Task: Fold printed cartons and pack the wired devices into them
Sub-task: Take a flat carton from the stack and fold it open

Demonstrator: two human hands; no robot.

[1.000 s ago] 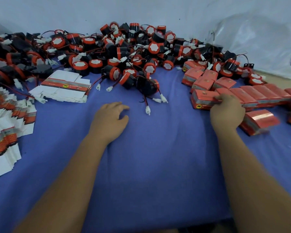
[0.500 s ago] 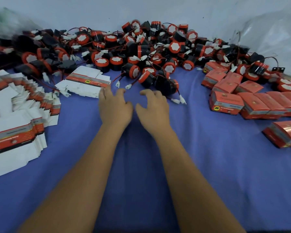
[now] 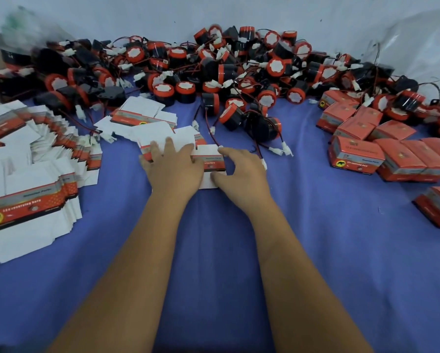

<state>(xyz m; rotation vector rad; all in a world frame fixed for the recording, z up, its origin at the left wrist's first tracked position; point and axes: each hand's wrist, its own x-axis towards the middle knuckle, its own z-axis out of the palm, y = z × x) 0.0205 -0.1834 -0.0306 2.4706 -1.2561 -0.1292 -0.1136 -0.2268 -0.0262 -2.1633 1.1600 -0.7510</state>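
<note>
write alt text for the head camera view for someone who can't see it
Both hands, left hand and right hand, rest on a flat unfolded carton on a blue cloth. Behind lies a heap of wired devices, with flat carton stacks left and folded red boxes right.

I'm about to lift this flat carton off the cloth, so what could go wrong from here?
1. Both hands, left hand and right hand, rest on overlapping flat cartons; you may pick up more than one.
2. A red device wire ends right at the carton's far edge and could snag and drag its device along.
</note>
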